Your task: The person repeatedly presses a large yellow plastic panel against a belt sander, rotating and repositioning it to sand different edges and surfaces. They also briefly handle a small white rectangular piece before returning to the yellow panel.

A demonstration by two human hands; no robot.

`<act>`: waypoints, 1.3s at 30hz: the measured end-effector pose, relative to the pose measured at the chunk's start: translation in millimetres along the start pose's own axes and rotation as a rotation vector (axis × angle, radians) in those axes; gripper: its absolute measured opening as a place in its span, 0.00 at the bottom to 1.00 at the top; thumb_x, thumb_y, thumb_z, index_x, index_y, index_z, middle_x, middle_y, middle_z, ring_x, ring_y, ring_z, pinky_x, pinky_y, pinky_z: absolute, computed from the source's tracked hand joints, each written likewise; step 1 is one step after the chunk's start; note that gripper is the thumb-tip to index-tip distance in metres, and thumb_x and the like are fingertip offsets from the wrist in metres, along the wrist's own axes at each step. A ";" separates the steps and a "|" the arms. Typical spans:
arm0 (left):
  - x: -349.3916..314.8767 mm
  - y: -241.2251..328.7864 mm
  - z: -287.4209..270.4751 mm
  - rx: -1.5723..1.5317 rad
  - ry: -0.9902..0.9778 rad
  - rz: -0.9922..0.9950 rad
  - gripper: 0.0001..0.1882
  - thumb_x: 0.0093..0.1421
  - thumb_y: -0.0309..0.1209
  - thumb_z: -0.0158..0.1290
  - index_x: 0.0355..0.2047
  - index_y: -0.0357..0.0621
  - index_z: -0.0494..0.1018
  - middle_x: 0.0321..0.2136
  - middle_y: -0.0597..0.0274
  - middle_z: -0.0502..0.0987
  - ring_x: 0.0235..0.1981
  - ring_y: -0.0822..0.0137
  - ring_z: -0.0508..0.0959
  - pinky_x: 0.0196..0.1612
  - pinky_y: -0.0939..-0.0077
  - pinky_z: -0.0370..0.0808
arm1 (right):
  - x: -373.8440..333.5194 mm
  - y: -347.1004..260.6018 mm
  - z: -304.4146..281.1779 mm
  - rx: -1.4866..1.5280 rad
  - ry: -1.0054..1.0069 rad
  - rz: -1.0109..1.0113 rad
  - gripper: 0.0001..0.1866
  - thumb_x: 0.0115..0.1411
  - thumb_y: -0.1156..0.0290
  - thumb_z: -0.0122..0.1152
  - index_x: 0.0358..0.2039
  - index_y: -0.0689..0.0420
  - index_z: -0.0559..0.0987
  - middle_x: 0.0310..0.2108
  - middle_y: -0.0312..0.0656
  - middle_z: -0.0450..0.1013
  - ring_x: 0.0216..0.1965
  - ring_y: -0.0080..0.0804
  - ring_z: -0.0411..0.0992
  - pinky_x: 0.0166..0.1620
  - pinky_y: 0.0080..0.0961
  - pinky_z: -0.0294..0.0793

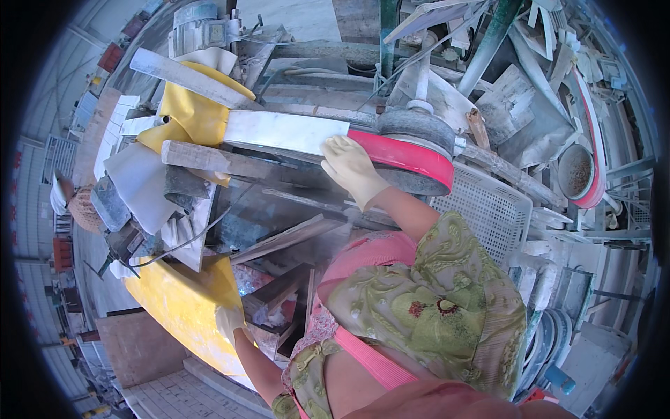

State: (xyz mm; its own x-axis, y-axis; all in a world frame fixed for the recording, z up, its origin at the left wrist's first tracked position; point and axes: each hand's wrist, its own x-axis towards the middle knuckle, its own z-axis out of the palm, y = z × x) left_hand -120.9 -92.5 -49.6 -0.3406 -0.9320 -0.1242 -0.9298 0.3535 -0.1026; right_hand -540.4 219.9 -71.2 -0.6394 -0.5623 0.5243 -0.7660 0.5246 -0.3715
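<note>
My right hand [351, 167], in a pale glove, lies with its fingers stretched out flat against the right end of a white slab strip [279, 130]. Right beside those fingers runs a red belt [405, 153] around a dark grey wheel [417, 130]. The strip's left end meets a draped yellow sheet [183, 112]. Lower left, my left hand [229, 322], also gloved, is at the edge of a second yellow sheet [183, 307]. Its fingers are too unclear to read, and whether it grips the sheet cannot be made out.
A white perforated crate [488, 209] stands right of the wheel. Another red belt [593, 140] curves at the far right. A grey beam [230, 162] lies below the strip, above broken boards [286, 237]. A person in a pale cap [61, 192] is at the far left.
</note>
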 end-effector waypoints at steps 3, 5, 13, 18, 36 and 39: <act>2.0 -2.9 2.7 0.020 -0.020 0.008 0.19 0.57 0.37 0.57 0.47 0.40 0.79 0.45 0.43 0.82 0.49 0.43 0.81 0.50 0.53 0.77 | -1.2 0.0 -1.0 -0.021 0.024 -0.008 0.14 0.62 0.65 0.54 0.43 0.62 0.74 0.46 0.51 0.74 0.54 0.47 0.71 0.61 0.43 0.67; 3.9 -5.4 4.4 0.037 -0.017 0.020 0.20 0.56 0.37 0.58 0.47 0.40 0.79 0.45 0.43 0.82 0.48 0.44 0.81 0.50 0.53 0.77 | -1.5 -0.3 -1.2 -0.035 0.020 0.007 0.14 0.62 0.65 0.54 0.43 0.62 0.74 0.47 0.51 0.74 0.53 0.47 0.71 0.60 0.42 0.67; 16.8 -20.3 22.9 0.100 0.035 0.069 0.20 0.56 0.37 0.59 0.48 0.41 0.78 0.45 0.45 0.82 0.48 0.46 0.81 0.50 0.55 0.77 | -1.0 2.2 -0.5 -0.057 0.110 -0.030 0.12 0.56 0.67 0.58 0.35 0.63 0.77 0.38 0.49 0.77 0.46 0.46 0.74 0.54 0.41 0.71; 10.1 -19.0 23.2 -0.334 -0.035 -0.100 0.20 0.57 0.35 0.59 0.49 0.41 0.77 0.46 0.46 0.82 0.49 0.47 0.81 0.49 0.58 0.77 | -3.1 2.6 -6.5 -0.061 -0.067 0.036 0.16 0.62 0.63 0.55 0.43 0.62 0.75 0.45 0.51 0.76 0.52 0.47 0.72 0.59 0.42 0.69; 18.4 -23.3 31.7 0.113 0.080 0.105 0.21 0.55 0.38 0.62 0.46 0.40 0.77 0.43 0.43 0.81 0.44 0.42 0.81 0.47 0.52 0.79 | -3.9 12.4 -8.5 -0.145 -0.055 -0.065 0.15 0.63 0.61 0.55 0.42 0.60 0.77 0.42 0.47 0.76 0.50 0.42 0.72 0.55 0.39 0.71; 17.2 -24.5 32.7 0.015 0.107 0.145 0.19 0.58 0.41 0.58 0.43 0.39 0.78 0.42 0.42 0.81 0.45 0.42 0.80 0.46 0.50 0.78 | -6.8 13.3 -10.3 -0.183 -0.092 -0.086 0.18 0.65 0.58 0.53 0.45 0.58 0.78 0.44 0.46 0.76 0.51 0.42 0.72 0.57 0.38 0.70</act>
State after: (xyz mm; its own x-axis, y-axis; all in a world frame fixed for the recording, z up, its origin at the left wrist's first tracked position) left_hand -99.4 -114.6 -81.6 -0.4845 -0.8742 -0.0329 -0.8680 0.4850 -0.1065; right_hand -545.6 237.3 -71.8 -0.5820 -0.6613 0.4733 -0.7985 0.5748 -0.1788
